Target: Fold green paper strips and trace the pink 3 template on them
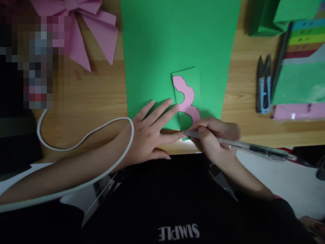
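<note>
A pink wavy paper cut-out [186, 98] lies on a small folded green paper piece [189, 79], which rests on a large green sheet [177, 37] on the wooden table [99, 98]. My left hand [152, 132] lies flat with fingers spread, its fingertips pressing the lower left of the pink cut-out and the green piece. My right hand [215, 137] is closed around a pen [243, 147], whose tip touches the paper at the bottom of the pink shape, near the table's front edge.
A pink folded paper bow [86, 30] sits at the back left. Small blue thread snips [264, 84] lie at the right beside a stack of coloured paper [302, 74]. A green box [279, 17] stands at the back right. A white cable [83, 139] loops over my left forearm.
</note>
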Tool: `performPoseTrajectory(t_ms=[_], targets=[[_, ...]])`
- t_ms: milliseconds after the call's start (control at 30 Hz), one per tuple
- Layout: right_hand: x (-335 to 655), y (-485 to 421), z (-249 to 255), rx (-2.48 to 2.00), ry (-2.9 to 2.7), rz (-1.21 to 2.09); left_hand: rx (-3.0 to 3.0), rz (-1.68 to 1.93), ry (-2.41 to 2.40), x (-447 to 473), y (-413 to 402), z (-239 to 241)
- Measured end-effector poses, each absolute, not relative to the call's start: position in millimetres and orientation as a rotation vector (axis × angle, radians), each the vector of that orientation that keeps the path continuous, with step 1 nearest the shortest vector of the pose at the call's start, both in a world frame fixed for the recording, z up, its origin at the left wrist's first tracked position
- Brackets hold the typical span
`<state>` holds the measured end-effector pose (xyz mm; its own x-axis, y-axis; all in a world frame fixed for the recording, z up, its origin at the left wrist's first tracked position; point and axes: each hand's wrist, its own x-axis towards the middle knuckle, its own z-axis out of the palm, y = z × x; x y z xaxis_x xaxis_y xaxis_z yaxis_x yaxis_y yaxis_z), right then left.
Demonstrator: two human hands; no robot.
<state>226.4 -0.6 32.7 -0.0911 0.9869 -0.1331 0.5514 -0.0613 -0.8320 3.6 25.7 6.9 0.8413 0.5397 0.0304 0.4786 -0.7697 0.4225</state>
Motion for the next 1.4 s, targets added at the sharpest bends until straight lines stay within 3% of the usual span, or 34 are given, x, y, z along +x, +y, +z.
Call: performPoseTrajectory(t_ms=[833,1400], targets=[[230.2,-2.8,38.8,-1.721,-1.667,0.967,2.628,0.184,0.772,4.4,26.3,11.2],[232.6,-7.5,38.0,-1.749,-1.760,0.644,2.615,0.181,0.761,4.2,27.3,12.6]])
